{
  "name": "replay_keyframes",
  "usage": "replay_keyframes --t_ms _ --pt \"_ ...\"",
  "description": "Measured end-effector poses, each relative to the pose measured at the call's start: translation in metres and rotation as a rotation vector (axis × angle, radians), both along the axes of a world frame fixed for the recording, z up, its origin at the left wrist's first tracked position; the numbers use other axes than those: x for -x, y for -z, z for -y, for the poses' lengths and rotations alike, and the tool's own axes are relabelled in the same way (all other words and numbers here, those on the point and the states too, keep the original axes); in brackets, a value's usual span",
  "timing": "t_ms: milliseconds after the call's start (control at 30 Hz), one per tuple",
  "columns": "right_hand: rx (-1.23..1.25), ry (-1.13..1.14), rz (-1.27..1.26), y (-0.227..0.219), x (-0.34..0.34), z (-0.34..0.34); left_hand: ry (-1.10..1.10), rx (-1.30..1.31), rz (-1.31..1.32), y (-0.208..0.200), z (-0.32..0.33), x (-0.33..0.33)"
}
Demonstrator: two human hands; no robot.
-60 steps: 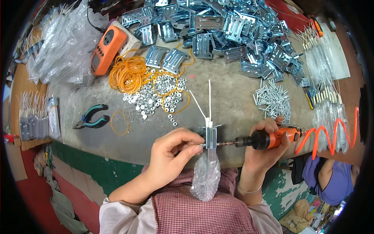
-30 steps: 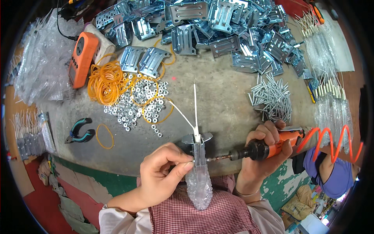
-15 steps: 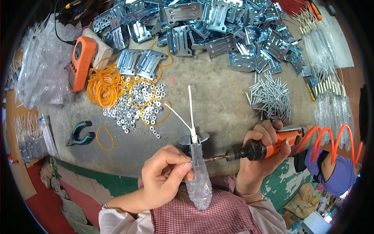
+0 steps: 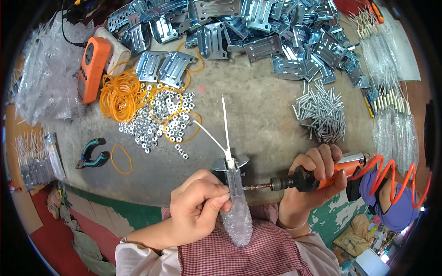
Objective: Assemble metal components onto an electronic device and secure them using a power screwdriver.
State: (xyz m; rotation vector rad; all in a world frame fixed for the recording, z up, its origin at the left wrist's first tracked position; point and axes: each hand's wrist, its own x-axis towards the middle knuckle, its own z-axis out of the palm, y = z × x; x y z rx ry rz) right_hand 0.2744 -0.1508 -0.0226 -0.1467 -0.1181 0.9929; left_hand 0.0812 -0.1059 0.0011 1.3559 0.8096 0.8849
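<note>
My left hand [image 4: 198,209] pinches the left side of a narrow metal-cased part [image 4: 235,183] near the table's front edge. The part stands upright, with two white wires [image 4: 225,124] rising from its top. A metal bracket [image 4: 239,163] sits across its upper end, and clear bubble wrap [image 4: 238,225] covers its lower end. With fingers wrapped around the body, my right hand [image 4: 313,184] holds an orange and black air screwdriver [image 4: 304,177]. Its bit [image 4: 256,186] points left, with the tip at the right side of the casing; whether it meets a screw is too small to tell.
Metal brackets [image 4: 262,46] are heaped at the back. Loose screws [image 4: 321,112] lie right, nuts [image 4: 159,119] and rubber bands [image 4: 120,99] left. Pliers [image 4: 93,154] rest at far left. Wrapped wired parts [image 4: 393,124] line the right edge. A coiled orange hose [image 4: 393,179] trails from the screwdriver.
Both hands keep their grips and the bit stays at the casing. My right hand and the screwdriver have shifted slightly right. The table view has shifted a little.
</note>
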Motion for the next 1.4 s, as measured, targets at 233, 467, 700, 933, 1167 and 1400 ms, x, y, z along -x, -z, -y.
replay_keyframes --t_ms 233,467,700,933,1167,1400 --pt "0.095 0.003 -0.081 -0.001 0.000 0.002 0.003 -0.026 -0.039 -0.002 0.003 0.002" --pt "0.220 0.002 0.001 -0.012 -0.005 0.006 0.077 0.103 -0.153 -0.005 0.010 0.006" --pt "0.409 0.146 0.199 -0.016 -0.017 0.018 0.044 0.208 -0.183 -0.004 0.013 0.008" --pt "0.531 0.098 0.225 -0.018 -0.004 0.013 0.119 0.336 -0.240 -0.009 0.011 0.017" --pt "0.517 0.068 0.182 -0.016 0.000 0.008 0.137 0.275 -0.275 -0.013 0.008 0.015" --pt "0.506 0.047 0.164 -0.021 0.000 0.012 0.121 0.255 -0.214 -0.007 0.009 0.017"
